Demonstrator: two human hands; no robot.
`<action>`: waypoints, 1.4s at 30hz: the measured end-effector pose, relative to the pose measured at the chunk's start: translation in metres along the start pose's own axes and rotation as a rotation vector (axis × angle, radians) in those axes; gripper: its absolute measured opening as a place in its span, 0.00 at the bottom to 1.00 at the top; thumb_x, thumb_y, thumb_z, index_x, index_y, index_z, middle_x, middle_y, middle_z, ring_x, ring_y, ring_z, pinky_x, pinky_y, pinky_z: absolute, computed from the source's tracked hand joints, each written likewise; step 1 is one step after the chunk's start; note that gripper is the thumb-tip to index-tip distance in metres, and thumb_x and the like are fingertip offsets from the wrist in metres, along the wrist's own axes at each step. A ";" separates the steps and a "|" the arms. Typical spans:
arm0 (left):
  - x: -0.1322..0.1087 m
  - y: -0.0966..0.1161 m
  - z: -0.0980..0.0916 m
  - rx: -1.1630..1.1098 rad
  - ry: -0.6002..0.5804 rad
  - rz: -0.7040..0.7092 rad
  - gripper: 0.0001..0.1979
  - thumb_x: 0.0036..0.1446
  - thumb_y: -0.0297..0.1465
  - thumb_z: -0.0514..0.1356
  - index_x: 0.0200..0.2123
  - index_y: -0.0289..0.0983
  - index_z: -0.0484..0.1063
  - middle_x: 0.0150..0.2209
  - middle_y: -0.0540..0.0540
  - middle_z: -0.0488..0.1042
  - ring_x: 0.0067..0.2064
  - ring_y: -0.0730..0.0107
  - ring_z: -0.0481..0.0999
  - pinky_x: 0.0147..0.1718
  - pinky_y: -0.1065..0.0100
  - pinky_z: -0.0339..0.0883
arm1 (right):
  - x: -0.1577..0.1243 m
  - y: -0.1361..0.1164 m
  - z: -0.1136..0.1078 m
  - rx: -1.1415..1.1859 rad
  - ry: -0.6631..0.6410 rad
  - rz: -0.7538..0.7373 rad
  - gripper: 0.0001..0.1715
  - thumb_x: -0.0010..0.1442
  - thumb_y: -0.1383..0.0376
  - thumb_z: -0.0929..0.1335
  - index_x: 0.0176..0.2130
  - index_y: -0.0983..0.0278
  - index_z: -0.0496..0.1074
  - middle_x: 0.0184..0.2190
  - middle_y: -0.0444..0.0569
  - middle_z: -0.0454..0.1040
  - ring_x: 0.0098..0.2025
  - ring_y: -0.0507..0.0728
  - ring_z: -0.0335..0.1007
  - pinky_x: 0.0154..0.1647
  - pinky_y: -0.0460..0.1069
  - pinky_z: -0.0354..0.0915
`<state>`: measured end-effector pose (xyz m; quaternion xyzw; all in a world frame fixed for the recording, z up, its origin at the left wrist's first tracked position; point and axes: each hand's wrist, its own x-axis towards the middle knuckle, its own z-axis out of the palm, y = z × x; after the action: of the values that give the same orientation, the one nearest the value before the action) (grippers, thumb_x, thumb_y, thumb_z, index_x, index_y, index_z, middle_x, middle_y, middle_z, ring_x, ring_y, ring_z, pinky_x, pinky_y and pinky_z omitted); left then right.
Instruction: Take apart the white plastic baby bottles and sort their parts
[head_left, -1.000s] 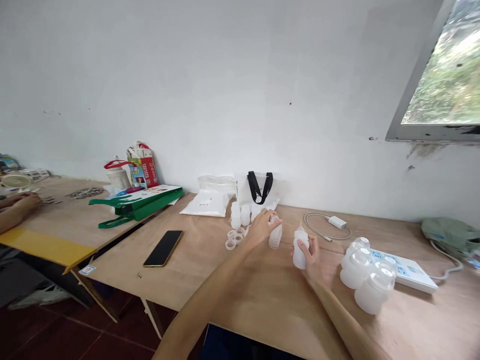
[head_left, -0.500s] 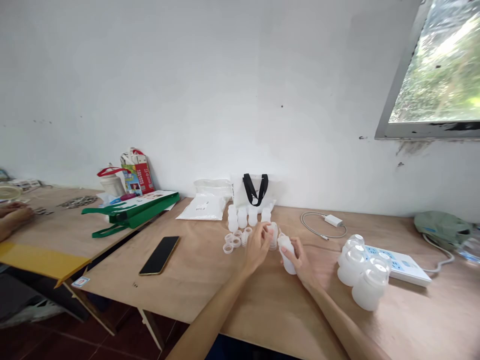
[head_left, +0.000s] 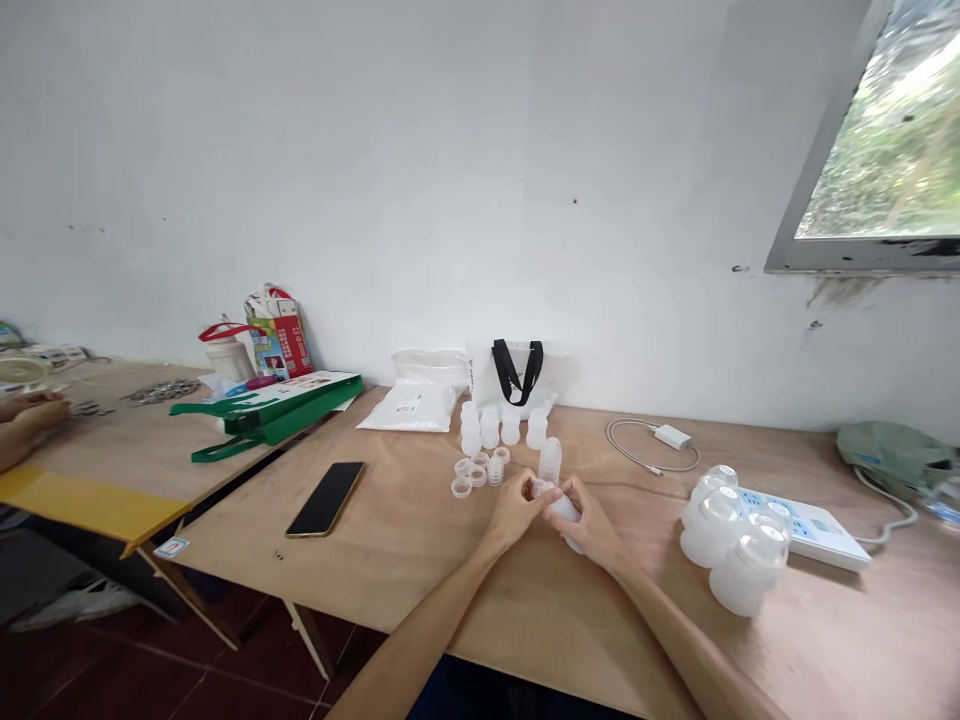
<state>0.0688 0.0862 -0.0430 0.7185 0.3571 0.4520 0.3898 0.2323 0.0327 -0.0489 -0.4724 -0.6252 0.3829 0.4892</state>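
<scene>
My right hand [head_left: 589, 522] is wrapped round a translucent white plastic bottle [head_left: 564, 506], which leans with its top toward the left. At that top end, the fingers of my left hand [head_left: 516, 512] are pinched together; whatever small piece they hold is hidden. Just behind my hands stands a stack of clear caps [head_left: 550, 459]. Loose translucent screw rings [head_left: 461, 487] lie to the left of them, beside a short stack of clear pieces [head_left: 496, 471]. Farther back, several white bottles [head_left: 510, 428] stand in a row. To the right, several bottles with clear domed caps [head_left: 742, 572] are grouped together.
A phone [head_left: 326, 499] lies on the left of the table. Along the back are a white plastic package [head_left: 411, 405] and a white bag with black handles [head_left: 555, 375]. A power strip [head_left: 814, 532], a cable adapter [head_left: 673, 437] and a green cap [head_left: 892, 455] are rightward. Another person's hands [head_left: 37, 412] show far left.
My left hand has come from the clear stack to the top of the bottle. My right hand has tilted the bottle leftward, and both hands now meet at it. The view has shifted slightly.
</scene>
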 end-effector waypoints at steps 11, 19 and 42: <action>0.000 -0.006 -0.004 0.002 0.043 0.001 0.23 0.61 0.50 0.58 0.27 0.35 0.72 0.24 0.52 0.67 0.26 0.74 0.63 0.28 0.72 0.57 | 0.000 0.005 0.003 -0.125 0.022 -0.026 0.26 0.57 0.49 0.71 0.51 0.57 0.67 0.42 0.47 0.79 0.37 0.58 0.75 0.40 0.52 0.68; -0.004 -0.004 -0.011 -0.081 -0.153 0.075 0.21 0.66 0.47 0.55 0.50 0.39 0.76 0.38 0.46 0.76 0.27 0.74 0.68 0.23 0.73 0.61 | 0.000 -0.001 -0.001 -0.174 0.002 -0.065 0.25 0.61 0.48 0.67 0.51 0.60 0.72 0.41 0.49 0.80 0.34 0.59 0.76 0.36 0.52 0.70; -0.002 -0.003 0.004 -0.712 -0.093 -0.222 0.22 0.49 0.47 0.70 0.32 0.35 0.70 0.27 0.52 0.68 0.24 0.79 0.65 0.26 0.71 0.72 | 0.003 0.000 -0.007 0.318 -0.175 0.191 0.30 0.55 0.45 0.71 0.49 0.61 0.72 0.28 0.45 0.76 0.18 0.51 0.68 0.18 0.46 0.64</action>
<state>0.0713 0.0852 -0.0478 0.5147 0.2353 0.4695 0.6777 0.2390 0.0353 -0.0462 -0.4114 -0.5494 0.5609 0.4629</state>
